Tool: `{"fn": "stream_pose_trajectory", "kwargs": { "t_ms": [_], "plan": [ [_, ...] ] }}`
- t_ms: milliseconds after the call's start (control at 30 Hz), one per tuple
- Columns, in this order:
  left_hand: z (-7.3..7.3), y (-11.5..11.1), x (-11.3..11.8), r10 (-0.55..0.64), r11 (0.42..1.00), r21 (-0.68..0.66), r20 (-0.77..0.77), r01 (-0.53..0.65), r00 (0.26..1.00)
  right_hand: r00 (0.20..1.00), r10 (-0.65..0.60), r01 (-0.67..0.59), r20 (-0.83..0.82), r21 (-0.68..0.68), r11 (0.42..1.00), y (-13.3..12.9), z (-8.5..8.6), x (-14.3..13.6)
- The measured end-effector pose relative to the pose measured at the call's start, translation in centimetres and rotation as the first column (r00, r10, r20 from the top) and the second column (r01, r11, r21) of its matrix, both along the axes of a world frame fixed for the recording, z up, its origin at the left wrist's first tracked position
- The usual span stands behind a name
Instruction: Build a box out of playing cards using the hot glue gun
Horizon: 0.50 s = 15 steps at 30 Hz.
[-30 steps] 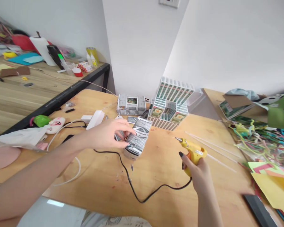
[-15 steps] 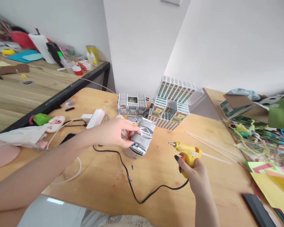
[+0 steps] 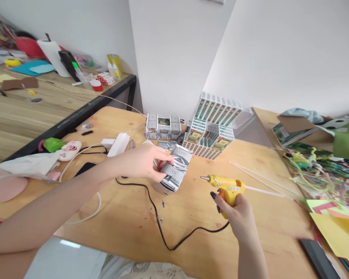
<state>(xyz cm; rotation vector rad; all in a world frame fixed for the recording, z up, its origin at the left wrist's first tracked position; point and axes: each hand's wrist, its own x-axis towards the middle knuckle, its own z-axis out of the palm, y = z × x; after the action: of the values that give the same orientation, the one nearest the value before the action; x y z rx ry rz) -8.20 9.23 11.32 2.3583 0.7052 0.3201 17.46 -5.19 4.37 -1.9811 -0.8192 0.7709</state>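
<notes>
Near the middle of the wooden table point(image 3: 128, 240), my left hand point(image 3: 147, 162) grips the left side of a grey patterned box point(image 3: 178, 166), thumb and fingers on its edges. My right hand point(image 3: 235, 209) is wrapped round the handle of a yellow glue gun point(image 3: 227, 185), whose metal nozzle points left toward the box without touching it. A clear glue stick sticks out of the gun's back. Behind the box stand a grey box structure point(image 3: 163, 127) and a stack of green and white boxes point(image 3: 211, 126).
A black cable point(image 3: 159, 228) curves across the table front to the gun. White power strip point(image 3: 118, 144) and phone point(image 3: 85, 168) lie left. Thin clear sticks point(image 3: 258, 176), coloured paper point(image 3: 337, 232) and a black object point(image 3: 318, 257) are right.
My right hand has moved the glue gun slightly left, nearer the patterned box. My left hand keeps its grip on the box. The view has shifted a little.
</notes>
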Motion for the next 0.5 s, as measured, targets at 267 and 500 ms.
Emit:
{"fn": "stream_pose_trajectory", "kwargs": {
  "t_ms": [267,500],
  "plan": [
    [0.6,-0.6,0.4,0.029,0.999,0.030,-0.021,-0.028,0.999,0.954,0.025,-0.019,0.299,-0.022,1.000,-0.8,2.1,-2.3],
    [-0.8,-1.3,0.3,0.179,0.984,-0.002,-0.001,-0.179,0.984,0.690,0.249,-0.264,0.679,-0.084,0.961,-0.4,3.0,-2.7]
  ]
}}
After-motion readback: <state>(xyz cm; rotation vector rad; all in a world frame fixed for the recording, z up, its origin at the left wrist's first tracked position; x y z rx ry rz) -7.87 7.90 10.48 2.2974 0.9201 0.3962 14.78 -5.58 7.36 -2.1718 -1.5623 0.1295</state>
